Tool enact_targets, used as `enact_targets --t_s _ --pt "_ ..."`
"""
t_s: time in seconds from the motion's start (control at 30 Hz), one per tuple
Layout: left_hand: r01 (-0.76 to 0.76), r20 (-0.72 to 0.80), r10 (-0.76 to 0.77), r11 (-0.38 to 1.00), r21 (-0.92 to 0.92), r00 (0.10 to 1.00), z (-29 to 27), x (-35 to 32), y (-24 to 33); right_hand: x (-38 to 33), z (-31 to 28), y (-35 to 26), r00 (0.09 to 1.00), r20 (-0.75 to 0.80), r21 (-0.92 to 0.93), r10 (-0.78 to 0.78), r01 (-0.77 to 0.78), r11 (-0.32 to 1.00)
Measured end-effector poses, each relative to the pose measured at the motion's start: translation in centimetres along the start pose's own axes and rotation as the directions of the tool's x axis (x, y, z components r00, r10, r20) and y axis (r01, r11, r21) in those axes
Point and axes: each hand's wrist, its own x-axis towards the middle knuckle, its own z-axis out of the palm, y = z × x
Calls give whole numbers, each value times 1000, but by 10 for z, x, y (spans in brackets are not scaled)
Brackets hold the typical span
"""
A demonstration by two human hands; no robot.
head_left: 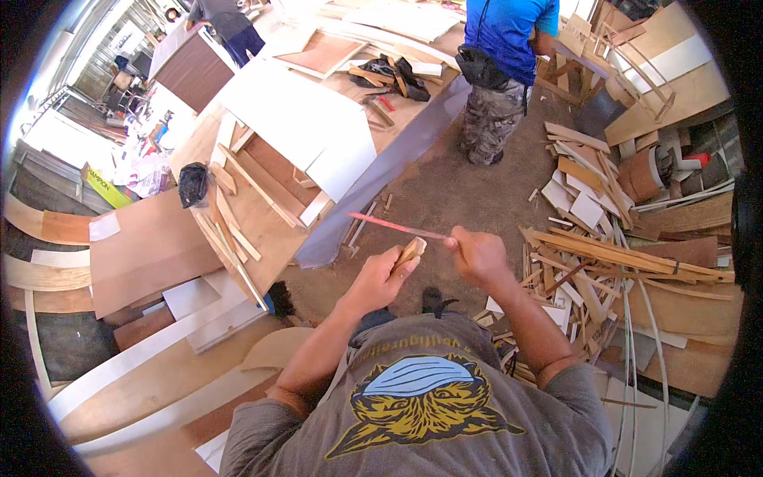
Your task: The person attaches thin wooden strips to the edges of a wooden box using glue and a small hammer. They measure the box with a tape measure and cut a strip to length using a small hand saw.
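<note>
Out in front of my chest, my left hand [372,280] is closed around a short light-brown piece of wood [411,252], whose end sticks up past the thumb. My right hand [480,257] grips one end of a long, thin reddish blade-like strip [389,224]. The strip points left and passes above the wood piece. Whether the two touch I cannot tell. Beyond my hands stands a workbench [274,258] carrying a white panel [286,111] and several wooden strips [256,184].
Offcuts [584,207] and long wooden strips [628,253] are heaped on the floor at right. A person in a blue shirt [505,40] stands beyond the bench's right side; another person [226,28] is farther back. Boards [151,254] lean and lie at left. A black bag [192,184] sits on the bench.
</note>
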Motion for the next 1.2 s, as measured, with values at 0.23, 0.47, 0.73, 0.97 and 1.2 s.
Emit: enact_targets --t_s 0.23,0.47,0.73,0.97,1.2 --pt "-138 -105 122 977 -165 987 9 7 -15 6 13 -22 987 -83 133 -136 146 980" --pt "-38 -56 32 993 -113 998 2 6 -19 7 11 -2 998 -7 122 -61 61 991" --pt "12 -70 -23 988 -154 997 -4 5 -28 12 35 20 1000 3 52 14 -14 999" --pt "-45 -147 21 986 -161 989 -1 14 -30 13 20 -24 989 -19 198 -150 150 969" --pt "-38 -143 13 985 -170 990 -12 8 -19 28 27 1 999 26 36 20 -21 999"
